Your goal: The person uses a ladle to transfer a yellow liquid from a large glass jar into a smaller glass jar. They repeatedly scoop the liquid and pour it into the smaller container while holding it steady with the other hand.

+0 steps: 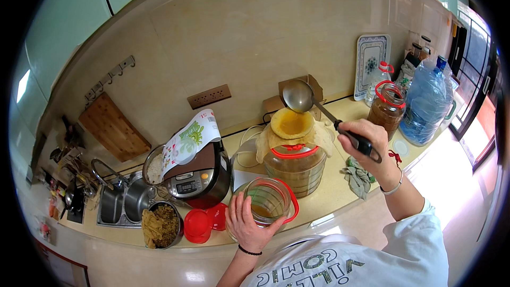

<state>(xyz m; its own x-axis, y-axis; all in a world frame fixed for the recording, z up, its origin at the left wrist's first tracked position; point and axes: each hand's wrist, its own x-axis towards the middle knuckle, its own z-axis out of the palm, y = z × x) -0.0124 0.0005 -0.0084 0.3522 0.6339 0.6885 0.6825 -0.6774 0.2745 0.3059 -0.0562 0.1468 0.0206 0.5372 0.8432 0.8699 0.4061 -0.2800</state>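
My right hand (367, 143) grips the black handle of a metal ladle (299, 96), whose bowl is tilted above a cloth-lined strainer or funnel (293, 124). Yellow-brown liquid lies in the cloth, which drapes over the mouth of a large ribbed jar (297, 171) with a red collar. In front of it is a smaller open clear jar (267, 199) with a red handle and a little brownish liquid at its bottom. My left hand (249, 221) rests around this jar's near left side and rim, fingers spread against it.
A rice cooker (199, 171) stands left of the jars, with red lids (198, 225) and a pot of brown mash (165, 227) near the counter edge. A crumpled cloth (357, 179) lies to the right. Beyond it stand a jar of brown contents (384, 113) and a big blue water bottle (426, 101).
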